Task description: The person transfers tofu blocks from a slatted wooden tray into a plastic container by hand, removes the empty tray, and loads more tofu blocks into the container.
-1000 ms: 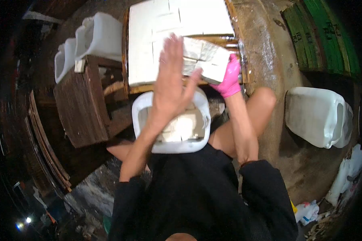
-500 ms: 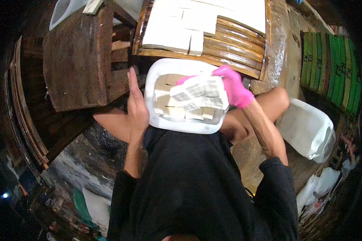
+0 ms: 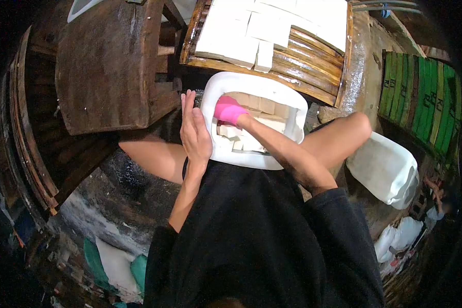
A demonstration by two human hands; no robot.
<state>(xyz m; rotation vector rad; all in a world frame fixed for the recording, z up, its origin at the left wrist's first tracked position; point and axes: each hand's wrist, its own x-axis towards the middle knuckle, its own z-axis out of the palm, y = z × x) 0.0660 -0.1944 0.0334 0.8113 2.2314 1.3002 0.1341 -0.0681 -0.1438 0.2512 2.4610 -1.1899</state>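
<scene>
A white plastic tub [image 3: 222, 154], which looks like a cut jerry can, sits in front of my lap. Pale blocks that look like tofu [image 3: 264, 120] lie inside it in rows. My bare left hand [image 3: 195, 133] is held flat along the tub's left outer wall, fingers stretched out. Wearing a pink glove, my right hand [image 3: 230, 109] reaches into the tub at its left inner side, by the blocks. Its fingers point down and are mostly hidden, so whether they grip anything does not show.
Ahead, a slatted wooden tray [image 3: 313, 64] carries more white blocks [image 3: 269, 28]. A dark wooden box [image 3: 105, 72] stands at left. To the right are a white jerry can [image 3: 382, 167] and green slatted boards [image 3: 421, 97]. My bent knees flank the tub.
My right hand has moved left and down into the tub. The pale, blurred, patterned thing it held over the blocks is no longer seen. My left hand stays by the tub's wall.
</scene>
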